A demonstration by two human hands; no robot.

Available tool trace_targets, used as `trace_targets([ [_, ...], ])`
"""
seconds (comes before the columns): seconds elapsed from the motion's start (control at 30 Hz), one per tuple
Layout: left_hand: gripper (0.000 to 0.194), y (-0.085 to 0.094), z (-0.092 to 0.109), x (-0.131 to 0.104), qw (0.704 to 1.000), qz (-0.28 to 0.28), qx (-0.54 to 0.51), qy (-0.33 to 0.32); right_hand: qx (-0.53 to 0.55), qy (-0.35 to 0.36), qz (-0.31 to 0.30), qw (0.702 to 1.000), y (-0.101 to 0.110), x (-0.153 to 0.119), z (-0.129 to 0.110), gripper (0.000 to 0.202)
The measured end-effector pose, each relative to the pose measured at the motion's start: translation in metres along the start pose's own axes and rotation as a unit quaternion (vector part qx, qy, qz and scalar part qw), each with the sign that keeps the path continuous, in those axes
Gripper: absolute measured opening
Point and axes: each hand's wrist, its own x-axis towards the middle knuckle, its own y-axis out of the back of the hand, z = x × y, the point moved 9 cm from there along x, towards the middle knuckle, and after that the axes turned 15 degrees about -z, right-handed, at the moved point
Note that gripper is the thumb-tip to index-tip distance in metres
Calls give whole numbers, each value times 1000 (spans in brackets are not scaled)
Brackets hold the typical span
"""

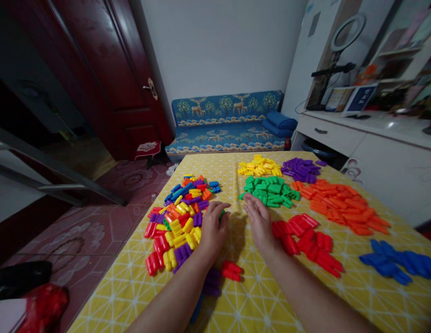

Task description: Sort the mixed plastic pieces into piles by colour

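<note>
Left hand (215,229) looks pinched round a small green plastic piece (221,214), long axis hidden from me, while my flat, empty right hand (259,224) is nearer the heaped green plastic pieces (270,190) just ahead.

On the table (132,296) before you, one heap of pieces (180,226) lies left of your left hand (216,226). Six other heaps (271,190) spread beyond and to the right of your right hand (259,217), two of them at the far end. Behind the table stands a sofa (225,134), with a stool (148,149) and door (125,83) to its left. A cabinet (392,171) stands to the table's right, a ring light (335,42) on top.
</note>
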Motion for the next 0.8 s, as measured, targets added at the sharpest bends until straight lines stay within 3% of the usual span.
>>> trace_targets([
  [0.1, 31, 4, 1, -1, 1000, 12, -19, 16, -39, -59, -62, 996, -3, 11, 16, 52],
  [0.17, 40, 3, -1, -2, 999, 7, -40, 33, -24, -92, -56, 994, 3, 16, 25, 62],
  [0.23, 45, 1, -3, -3, 997, -2, -64, 42, -18, -78, -34, 996, 9, 19, 21, 70],
  [0.33, 42, -3, -9, -3, 994, 3, -104, 41, -52, -38, -67, 996, 0, 14, 5, 60],
  [0.47, 45, -12, -21, -1, 982, -6, -182, 53, -131, -41, -141, 980, -24, -1, 0, 44],
  [0.63, 49, -12, -29, -2, 977, -11, -193, 93, -199, -1, -125, 972, -26, -6, -2, 37],
  [0.8, 36, -12, -32, -4, 980, -33, -149, 127, -173, -23, -117, 978, -18, 1, -6, 36],
])
